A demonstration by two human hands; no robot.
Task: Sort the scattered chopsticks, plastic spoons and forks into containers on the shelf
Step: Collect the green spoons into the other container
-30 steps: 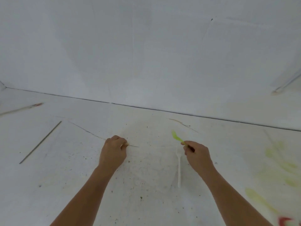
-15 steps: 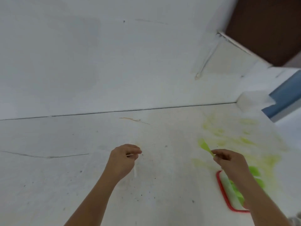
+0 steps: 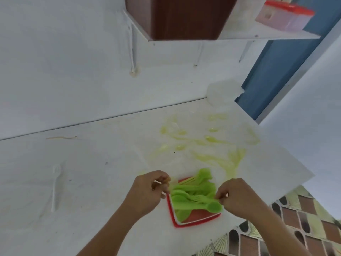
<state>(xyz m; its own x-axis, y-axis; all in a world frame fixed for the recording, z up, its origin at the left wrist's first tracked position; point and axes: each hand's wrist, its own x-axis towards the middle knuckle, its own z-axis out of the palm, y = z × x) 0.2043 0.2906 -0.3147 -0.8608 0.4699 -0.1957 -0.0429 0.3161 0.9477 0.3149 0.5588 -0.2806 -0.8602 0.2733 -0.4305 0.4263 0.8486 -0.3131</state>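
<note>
The white table (image 3: 110, 182) ends in a diagonal edge close by the right hand (image 3: 238, 198), from 3 to 5 o'clock; open surface lies toward 9 o'clock, where a white plastic fork (image 3: 55, 183) rests flat. Half a second ago the hands were apart over bare tabletop; now they meet at the red-rimmed tray (image 3: 186, 224), heaped with glossy green spoons (image 3: 191, 191). The right hand pinches a green spoon (image 3: 214, 206), now low across the tray. The left hand (image 3: 147, 193), fingers curled at the tray's 10 o'clock rim, pinches a thin pale piece (image 3: 172, 181), too blurred to name.
</note>
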